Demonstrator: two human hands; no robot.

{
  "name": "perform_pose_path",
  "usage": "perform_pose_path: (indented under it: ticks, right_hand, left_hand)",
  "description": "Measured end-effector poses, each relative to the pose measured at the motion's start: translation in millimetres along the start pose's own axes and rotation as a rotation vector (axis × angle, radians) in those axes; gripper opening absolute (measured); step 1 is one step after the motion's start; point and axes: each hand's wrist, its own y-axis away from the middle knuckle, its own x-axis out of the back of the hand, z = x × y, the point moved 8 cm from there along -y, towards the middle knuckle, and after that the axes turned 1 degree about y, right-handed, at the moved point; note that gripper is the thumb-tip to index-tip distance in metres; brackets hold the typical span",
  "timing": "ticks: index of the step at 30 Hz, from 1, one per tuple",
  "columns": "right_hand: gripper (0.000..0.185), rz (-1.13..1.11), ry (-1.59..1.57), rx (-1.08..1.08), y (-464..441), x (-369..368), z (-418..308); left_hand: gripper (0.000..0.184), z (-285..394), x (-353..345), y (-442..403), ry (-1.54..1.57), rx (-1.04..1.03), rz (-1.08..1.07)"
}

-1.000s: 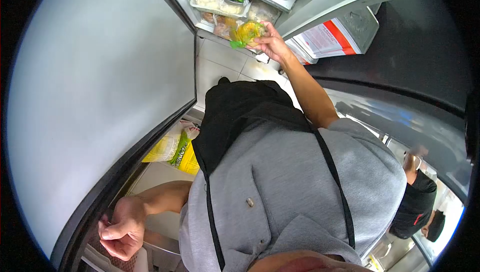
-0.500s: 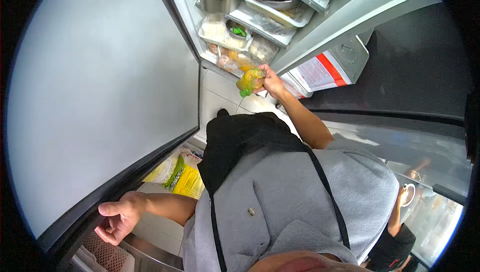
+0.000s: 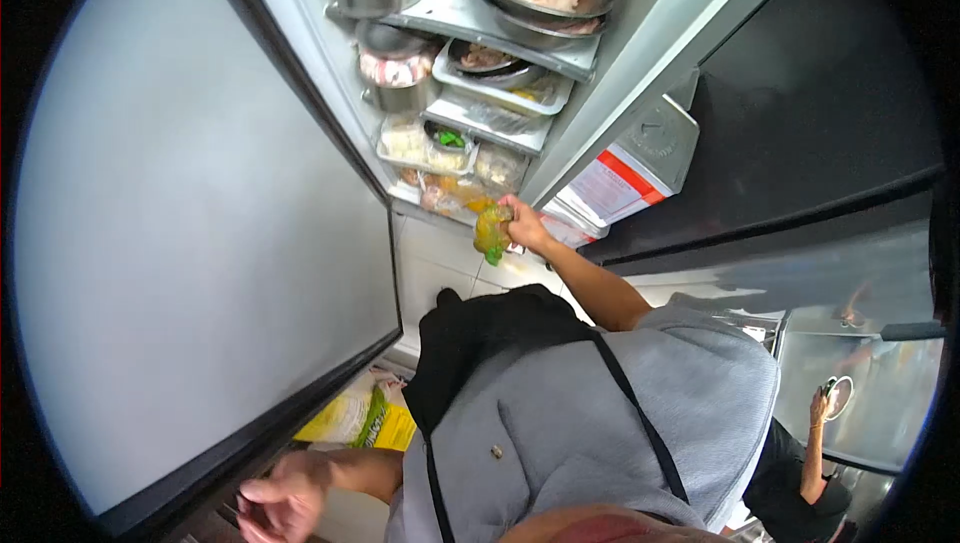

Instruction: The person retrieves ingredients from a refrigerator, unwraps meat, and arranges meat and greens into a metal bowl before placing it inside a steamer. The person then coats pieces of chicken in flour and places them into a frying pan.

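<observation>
The white door stands open at nine o'clock; at seven o'clock, close by the door's lower edge, is the left hand, loosely curled with thumb and fingers apart, though whether it touches the door I cannot tell; the yellow-and-green sack lies just beyond its wrist, towards one o'clock from it; at eleven o'clock the steel pot sits on a fridge shelf; near the centre, in front of the lowest bagged food and above the tiled floor, the yellow-green bundle is pinched between the right hand's thumb and fingers; at two o'clock stands a metal tin; at four o'clock a co-worker holds a round, white-rimmed thing.
</observation>
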Motion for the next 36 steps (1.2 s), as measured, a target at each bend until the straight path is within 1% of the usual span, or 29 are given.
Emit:
perform_pose_path:
  ticks: [1,2,4,6,7,8,9,10,11,12,13,14,16,18,19,20,21,22,23,24,25,26,27,28,30,32,34,35,36]
  right_hand:
    - [0.038,0.067,0.083,0.051,5.2,6.3,-9.2]
    - [0.038,0.080,0.083,0.064,6.1,5.8,-12.0]
    - [0.037,0.149,0.065,-0.006,-0.4,7.3,-2.8]
    - [0.036,0.142,0.070,-0.015,-6.9,2.5,0.3]
    - [0.038,0.098,0.034,0.027,-14.8,-5.2,3.1]
    - [0.040,0.056,-0.001,0.070,-22.3,-11.1,4.6]
    - [0.041,-0.001,-0.053,0.006,-1.8,-18.1,-28.2]
    - [0.042,-0.047,-0.071,-0.002,12.9,-27.8,-60.0]
    - [0.044,-0.088,-0.085,-0.004,18.5,-38.0,-80.7]
    - [0.046,-0.141,-0.125,0.087,19.3,-49.0,-94.4]
    - [0.047,-0.195,-0.158,0.180,20.2,-58.4,-108.0]
    - [0.048,-0.224,-0.147,0.199,23.5,-67.0,-121.9]
    - [0.049,-0.238,-0.126,0.243,42.8,-71.8,-159.5]
    - [0.048,-0.419,-0.345,0.149,66.6,-86.0,-184.1]
    - [0.048,-0.416,-0.340,0.156,68.2,-86.1,-187.8]
    - [0.048,-0.488,-0.382,0.215,73.1,-90.5,-195.1]
    - [0.048,-0.562,-0.421,0.271,77.8,-94.3,-201.5]
    - [0.048,-0.571,-0.413,0.273,78.3,-95.5,-201.6]
    - [0.051,-0.521,-0.255,0.285,75.8,-96.2,-200.7]
    - [0.054,-0.468,-0.094,0.301,73.0,-95.9,-201.2]
    - [0.054,-0.477,-0.083,0.310,72.1,-98.0,-201.2]
    - [0.057,-0.427,0.002,0.378,72.5,-99.7,-201.4]
    - [0.060,-0.374,0.085,0.447,73.5,-100.6,-202.8]
    - [0.060,-0.377,0.096,0.458,75.6,-102.2,-204.6]
    - [0.065,-0.540,0.118,0.482,87.4,-114.8,-210.0]
    - [0.061,-0.543,0.114,0.453,88.5,-118.1,-213.6]
    - [0.056,-0.535,0.022,0.408,81.3,-122.9,-202.7]
    - [0.056,-0.541,0.021,0.403,76.8,-123.7,-198.1]
    - [0.053,-0.492,0.117,0.449,72.3,-121.5,-198.4]
  left_hand:
    - [0.031,26.1,-13.7,-8.3,-0.058,-0.202,0.033]
    - [0.023,37.1,-19.8,-7.5,0.116,-0.094,0.162]
    - [0.033,43.2,-31.3,16.5,0.475,0.032,-0.078]
    - [0.027,53.7,-62.3,59.0,0.446,0.205,-0.610]
    - [0.027,65.0,-88.2,91.4,0.431,0.301,-0.804]
    - [0.033,79.5,-114.3,126.9,0.520,0.439,-1.156]
    - [0.036,94.5,-126.4,161.5,0.620,0.471,-1.382]
    - [0.039,112.2,-133.4,205.4,0.723,0.494,-1.601]
    - [0.053,126.4,-134.9,227.9,0.766,0.505,-1.673]
    - [0.067,140.9,-132.3,249.2,0.812,0.510,-1.739]
    - [0.075,148.4,-131.3,280.8,0.874,0.598,-1.782]
    - [0.084,154.7,-129.8,303.5,0.936,0.685,-1.830]
    - [0.085,161.4,-145.8,292.5,0.972,0.690,-1.806]
    - [0.079,161.1,-156.0,281.2,1.169,0.986,-1.815]
    - [0.067,152.2,-151.5,306.4,1.190,1.253,-1.808]
    - [0.067,146.6,-150.9,311.4,1.193,1.252,-1.800]
    - [0.061,144.0,-148.9,314.1,1.208,1.357,-1.828]
    - [0.055,142.4,-146.0,317.7,1.217,1.465,-1.851]
    - [0.055,140.4,-144.5,320.4,1.214,1.468,-1.835]
    - [0.055,141.4,-143.6,319.8,1.289,1.443,-1.732]
    - [0.055,141.9,-144.0,319.2,1.357,1.414,-1.628]
    - [0.055,139.0,-143.5,323.3,1.358,1.411,-1.611]
    - [0.056,135.6,-141.5,331.3,1.283,1.385,-1.666]
    - [0.058,132.5,-139.6,339.8,1.209,1.358,-1.718]
    - [0.057,124.7,-136.5,352.6,1.176,1.338,-1.713]
    - [0.056,121.6,-138.4,362.0,1.139,1.324,-1.713]
    - [0.049,117.2,-133.3,358.2,1.073,1.308,-1.692]
    - [0.049,115.4,-132.0,359.0,1.065,1.314,-1.693]
    - [0.045,115.4,-135.7,355.1,1.095,1.256,-1.669]
